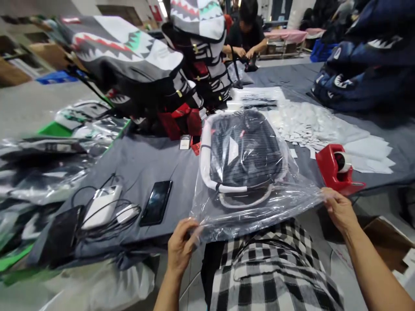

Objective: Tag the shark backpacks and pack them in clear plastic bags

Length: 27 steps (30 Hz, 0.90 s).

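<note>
A black bag with white edging (244, 147) lies on the grey-covered table inside a clear plastic bag (259, 216). Its white loop handle points toward me. My left hand (183, 242) pinches the near left corner of the plastic bag's edge. At the near right corner, my right hand (339, 209) pinches the same edge, so the plastic is stretched wide between both hands. Just beyond my right hand stands a red tape dispenser (339, 168) with a roll in it.
Stacked grey, white and black bags (129, 65) rise at the back left; dark blue bags (359, 77) are piled at the back right. A phone (156, 203), a white power bank (102, 206) and cables lie left. White tags (304, 125) spread right. A co-worker (248, 39) sits across the table.
</note>
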Each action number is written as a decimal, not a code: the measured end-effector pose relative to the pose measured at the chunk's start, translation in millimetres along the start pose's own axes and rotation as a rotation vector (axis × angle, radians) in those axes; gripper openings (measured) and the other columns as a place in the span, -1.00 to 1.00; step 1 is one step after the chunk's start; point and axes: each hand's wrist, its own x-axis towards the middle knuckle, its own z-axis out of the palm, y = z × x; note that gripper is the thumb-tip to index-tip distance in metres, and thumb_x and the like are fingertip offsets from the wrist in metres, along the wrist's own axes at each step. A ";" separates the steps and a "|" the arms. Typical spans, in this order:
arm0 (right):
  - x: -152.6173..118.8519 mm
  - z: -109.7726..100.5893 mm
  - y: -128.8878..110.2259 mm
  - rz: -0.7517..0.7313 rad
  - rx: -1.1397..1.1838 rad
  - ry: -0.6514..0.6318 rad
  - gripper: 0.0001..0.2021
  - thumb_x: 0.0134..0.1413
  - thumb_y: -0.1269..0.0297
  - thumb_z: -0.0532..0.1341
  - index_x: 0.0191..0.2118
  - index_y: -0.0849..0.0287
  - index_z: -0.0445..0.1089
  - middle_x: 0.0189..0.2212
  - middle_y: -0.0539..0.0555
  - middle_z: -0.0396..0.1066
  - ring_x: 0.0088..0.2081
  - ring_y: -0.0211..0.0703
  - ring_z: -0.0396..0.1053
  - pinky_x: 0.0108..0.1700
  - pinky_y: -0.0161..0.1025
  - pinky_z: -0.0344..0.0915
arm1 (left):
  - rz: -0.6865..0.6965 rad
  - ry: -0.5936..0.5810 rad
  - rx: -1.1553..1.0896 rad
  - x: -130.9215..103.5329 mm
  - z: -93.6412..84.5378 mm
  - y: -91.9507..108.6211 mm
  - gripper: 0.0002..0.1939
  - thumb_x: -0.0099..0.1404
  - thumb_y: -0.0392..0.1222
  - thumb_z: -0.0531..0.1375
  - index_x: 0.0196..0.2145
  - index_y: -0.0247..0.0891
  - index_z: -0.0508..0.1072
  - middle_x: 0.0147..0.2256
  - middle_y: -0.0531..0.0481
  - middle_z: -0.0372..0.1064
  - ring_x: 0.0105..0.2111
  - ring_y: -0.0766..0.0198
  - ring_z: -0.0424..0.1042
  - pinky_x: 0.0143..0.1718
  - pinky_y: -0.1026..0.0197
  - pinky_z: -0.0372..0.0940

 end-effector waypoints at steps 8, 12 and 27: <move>2.8 43.4 -10.0 -0.230 0.064 0.078 -0.51 -0.02 -0.25 0.32 -0.53 0.13 0.35 -0.47 0.03 0.39 -0.47 -0.23 0.31 -0.40 -0.28 0.29 | 0.076 0.340 0.037 8.9 18.7 -0.9 -0.62 0.40 0.09 0.09 -0.26 -0.22 0.57 0.08 -0.10 0.35 0.06 0.16 0.36 0.10 0.16 0.25; 4.6 61.5 -8.8 -0.269 -0.190 0.161 -0.51 0.06 -0.29 0.23 -0.36 0.12 0.40 -0.63 -0.08 0.23 -0.60 -0.28 0.14 -0.53 -0.31 0.13 | -0.056 0.435 -0.147 20.3 33.6 -1.0 -0.53 0.34 0.22 0.08 -0.23 -0.25 0.54 -0.20 -0.07 0.47 -0.24 0.22 0.45 -0.18 0.20 0.35; 17.3 71.5 -0.8 -0.285 -0.458 0.279 -0.54 0.20 -0.19 0.02 -0.37 0.12 0.34 -0.63 -0.05 0.23 -0.55 -0.18 0.21 -0.42 -0.24 0.20 | 0.606 0.333 0.580 43.9 72.7 76.9 -0.58 0.38 -0.01 0.17 0.11 -0.22 0.38 -0.05 -0.22 0.48 0.08 -0.03 0.34 0.23 -0.16 0.01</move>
